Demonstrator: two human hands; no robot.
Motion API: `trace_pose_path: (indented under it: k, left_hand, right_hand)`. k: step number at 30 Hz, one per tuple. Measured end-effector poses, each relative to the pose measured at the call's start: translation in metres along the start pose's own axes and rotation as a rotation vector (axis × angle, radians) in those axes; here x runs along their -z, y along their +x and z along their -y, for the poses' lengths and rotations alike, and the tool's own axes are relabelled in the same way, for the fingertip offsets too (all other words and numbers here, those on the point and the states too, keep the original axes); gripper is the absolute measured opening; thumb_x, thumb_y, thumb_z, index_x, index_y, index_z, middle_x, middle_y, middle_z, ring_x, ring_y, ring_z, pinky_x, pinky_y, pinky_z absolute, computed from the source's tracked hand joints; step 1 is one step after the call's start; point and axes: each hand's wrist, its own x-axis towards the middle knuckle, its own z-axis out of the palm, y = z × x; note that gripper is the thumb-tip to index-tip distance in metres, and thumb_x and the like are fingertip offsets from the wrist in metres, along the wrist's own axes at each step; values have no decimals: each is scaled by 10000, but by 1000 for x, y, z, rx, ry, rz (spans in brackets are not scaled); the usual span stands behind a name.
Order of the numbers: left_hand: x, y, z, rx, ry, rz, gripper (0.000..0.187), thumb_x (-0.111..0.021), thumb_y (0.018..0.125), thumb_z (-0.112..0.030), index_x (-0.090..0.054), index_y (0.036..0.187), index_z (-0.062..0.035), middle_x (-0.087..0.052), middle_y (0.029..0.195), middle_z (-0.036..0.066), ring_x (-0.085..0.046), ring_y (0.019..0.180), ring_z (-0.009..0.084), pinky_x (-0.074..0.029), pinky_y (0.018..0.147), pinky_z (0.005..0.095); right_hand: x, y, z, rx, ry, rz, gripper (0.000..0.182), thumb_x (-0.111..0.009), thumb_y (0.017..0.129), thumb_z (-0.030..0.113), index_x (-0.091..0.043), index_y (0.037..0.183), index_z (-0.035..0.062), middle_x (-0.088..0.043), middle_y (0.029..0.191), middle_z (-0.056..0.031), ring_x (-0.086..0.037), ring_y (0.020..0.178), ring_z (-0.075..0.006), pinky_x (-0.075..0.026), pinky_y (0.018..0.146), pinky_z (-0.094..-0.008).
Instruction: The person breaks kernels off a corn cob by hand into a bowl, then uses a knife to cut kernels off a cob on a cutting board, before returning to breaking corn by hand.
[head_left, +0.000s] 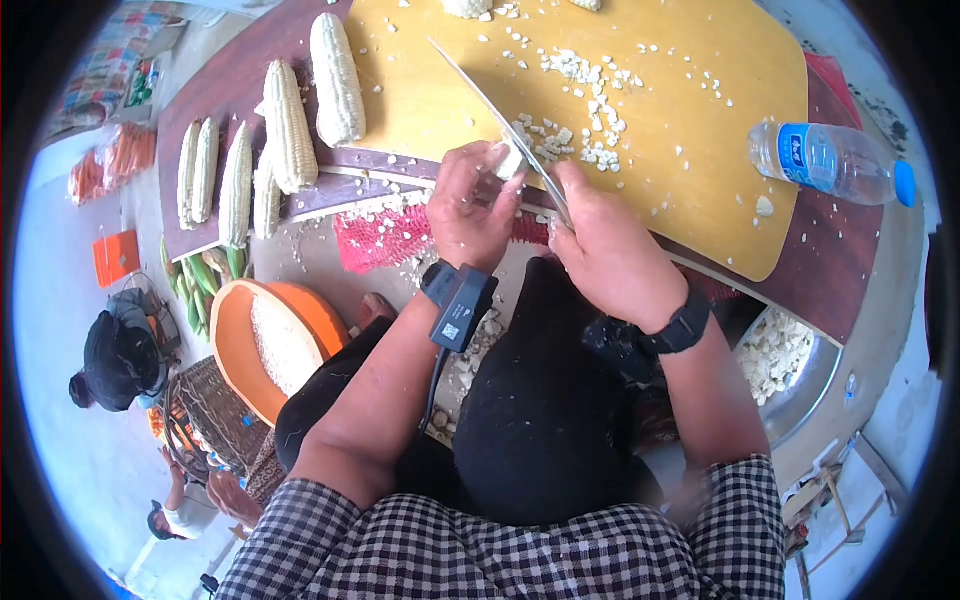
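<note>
Near the front edge of the yellow board (700,170), my left hand (470,210) pinches a small pale piece of corn cob (512,160). My right hand (610,240) is wrapped round the handle of a knife (490,108), whose blade points up and left over the board and passes beside the cob piece. Loose white kernels (600,115) lie scattered on the board beyond my hands. Several whole white corn cobs (290,125) rest at the left of the table. The knife handle is mostly hidden in my right hand.
A clear plastic bottle (845,165) lies at the right. Below the table are an orange basin (235,360) with white kernels, a metal bowl (825,385) with pale pieces and red netting (375,240). Two other people (125,350) are at the lower left, near a wicker basket (215,410).
</note>
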Motion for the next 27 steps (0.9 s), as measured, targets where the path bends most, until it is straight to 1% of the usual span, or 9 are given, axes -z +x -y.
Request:
trace_pose_path:
  k: [5,8,12,14,18,20,21,23,27]
  left_hand:
    - [5,5,0,-45,93,94,310,-665,753,37,-620,1050,-40,-588,1091,87,-540,697,83,-477,655,222]
    - [10,11,6,-61,27,193,315,-657,750,41,-626,1050,-49,-581,1120,85,-526,742,63,-469,662,210]
    - [11,11,-5,69,-170,216,310,-668,744,36,-631,1038,-54,-552,1101,71,-506,758,58,-458,679,201]
    - [5,10,-5,65,-107,164,310,-683,723,36,-634,1014,-61,-532,1029,67,-531,710,74,-468,623,214]
    - [0,9,-7,-13,78,103,293,-706,709,31,-618,974,-57,-518,943,50,-537,649,86,-463,570,216]
    - [-2,7,-13,130,-8,75,277,-710,710,26,-607,955,-51,-522,934,44,-537,639,87,-463,566,221]
    - [-3,6,-15,201,-51,61,270,-712,710,24,-601,946,-48,-524,929,41,-536,634,87,-463,564,223]
    - [-5,5,-13,190,-56,46,264,-712,711,22,-593,937,-42,-531,922,40,-539,631,88,-466,567,227]
    - [-9,4,-9,188,-82,26,264,-711,707,23,-591,933,-38,-557,935,51,-550,642,91,-472,575,227]
  right_hand:
    - [-1,2,-9,-25,153,-103,354,-490,844,42,-390,1172,-47,-558,738,-249,-568,648,-417,-466,598,-430]
    - [10,-8,-7,-495,680,-25,395,-500,841,37,-395,1217,-24,-558,733,-216,-565,628,-380,-460,595,-395]
    - [3,-23,-10,-260,516,-73,426,-503,839,23,-395,1249,-11,-571,758,-208,-573,658,-379,-459,630,-395]
    - [-2,-27,-11,-92,337,-140,426,-506,835,15,-399,1247,-10,-579,767,-207,-582,689,-380,-461,656,-397]
    - [1,-31,-1,-10,229,-205,429,-509,826,-1,-401,1241,-18,-587,828,-231,-592,780,-396,-465,708,-411]
    - [-1,-33,0,54,223,-241,428,-509,824,-3,-400,1237,-26,-588,863,-244,-594,825,-400,-464,728,-417]
    - [-1,-34,1,20,240,-210,430,-499,829,-7,-396,1246,-30,-585,900,-239,-596,849,-376,-458,763,-401]
    - [0,-35,5,-48,276,-151,436,-480,838,-13,-388,1263,-39,-579,972,-230,-600,895,-328,-447,832,-370]
    - [-1,-34,3,-50,250,-155,432,-483,839,-20,-389,1259,-32,-581,960,-224,-595,871,-324,-448,820,-371]
